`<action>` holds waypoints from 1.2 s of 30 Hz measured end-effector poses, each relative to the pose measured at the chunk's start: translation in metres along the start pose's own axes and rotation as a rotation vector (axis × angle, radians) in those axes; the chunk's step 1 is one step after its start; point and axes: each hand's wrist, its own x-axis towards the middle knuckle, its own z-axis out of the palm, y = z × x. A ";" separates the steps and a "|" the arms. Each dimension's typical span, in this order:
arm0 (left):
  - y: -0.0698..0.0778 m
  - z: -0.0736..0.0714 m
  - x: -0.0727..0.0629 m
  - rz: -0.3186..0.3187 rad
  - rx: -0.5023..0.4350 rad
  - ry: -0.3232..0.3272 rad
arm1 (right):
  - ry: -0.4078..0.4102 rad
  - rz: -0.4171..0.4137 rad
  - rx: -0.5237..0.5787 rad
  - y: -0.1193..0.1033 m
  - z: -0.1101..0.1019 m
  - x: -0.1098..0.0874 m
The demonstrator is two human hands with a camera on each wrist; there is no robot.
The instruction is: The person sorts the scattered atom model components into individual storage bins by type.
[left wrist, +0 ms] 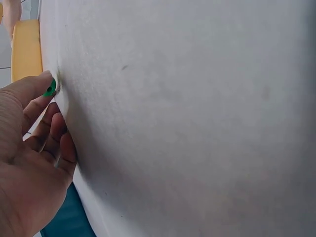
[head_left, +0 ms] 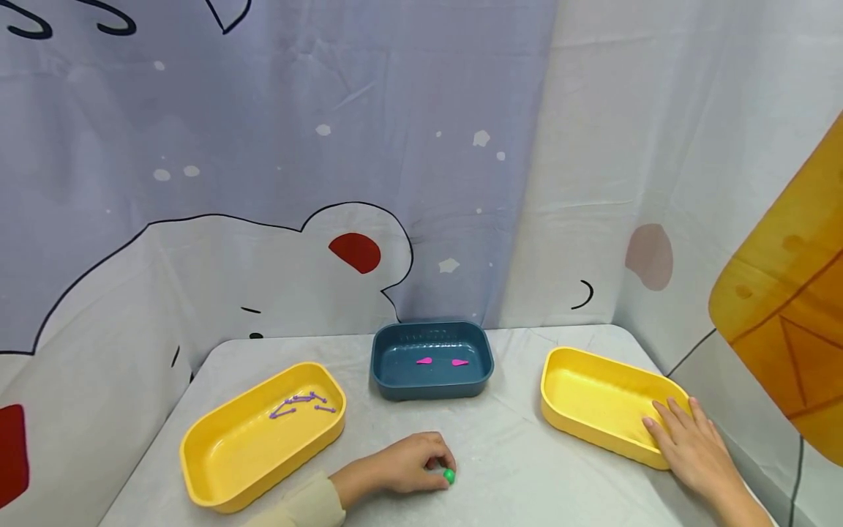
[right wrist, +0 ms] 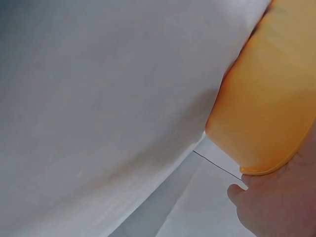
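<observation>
Near the front middle of the table, my left hand (head_left: 411,465) pinches a small round green bead (head_left: 449,476) between thumb and fingertips, right at the tabletop. In the left wrist view a dark hole shows in the bead (left wrist: 50,89), and the other fingers curl loosely. My right hand (head_left: 698,450) rests over the near right corner of the right yellow tray (head_left: 573,424), its fingers stretched out across the rim. The right wrist view shows the palm (right wrist: 281,197) against that tray's edge. Nothing else shows inside this tray.
Several purple bone-shaped pieces (head_left: 303,399) lie in the left yellow tray (head_left: 227,498). At the back middle, a dark blue tray (head_left: 431,391) holds two pink drop-shaped pieces (head_left: 459,362). A printed cloth (head_left: 461,183) hangs behind the white-covered table (head_left: 507,468).
</observation>
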 end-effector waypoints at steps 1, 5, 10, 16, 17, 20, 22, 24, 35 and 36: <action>0.000 0.000 0.001 0.000 -0.002 0.008 | -0.002 0.003 -0.001 0.000 0.000 0.000; 0.001 0.001 0.003 0.005 0.006 0.041 | -0.001 0.007 -0.003 -0.001 0.000 0.000; 0.001 0.002 0.009 -0.006 0.015 0.065 | 0.012 0.003 -0.003 0.000 0.001 -0.001; 0.003 0.007 0.016 0.023 0.038 0.117 | 0.012 0.004 -0.004 0.000 0.001 0.000; 0.003 0.007 0.018 0.030 0.041 0.125 | 0.008 0.008 -0.003 0.000 0.001 0.000; 0.006 0.008 0.024 0.044 0.050 0.139 | -0.004 0.015 0.000 -0.001 0.000 0.000; 0.007 0.008 0.029 0.050 0.051 0.142 | -0.009 0.015 0.002 0.000 0.000 0.000; 0.010 0.008 0.034 0.056 0.057 0.148 | -0.005 0.008 0.003 0.000 0.000 -0.001; 0.024 0.011 0.071 0.087 0.036 0.172 | 0.003 -0.006 0.020 0.002 0.003 -0.002; 0.026 0.011 0.074 0.082 0.025 0.172 | 0.011 -0.009 0.019 0.001 0.003 -0.002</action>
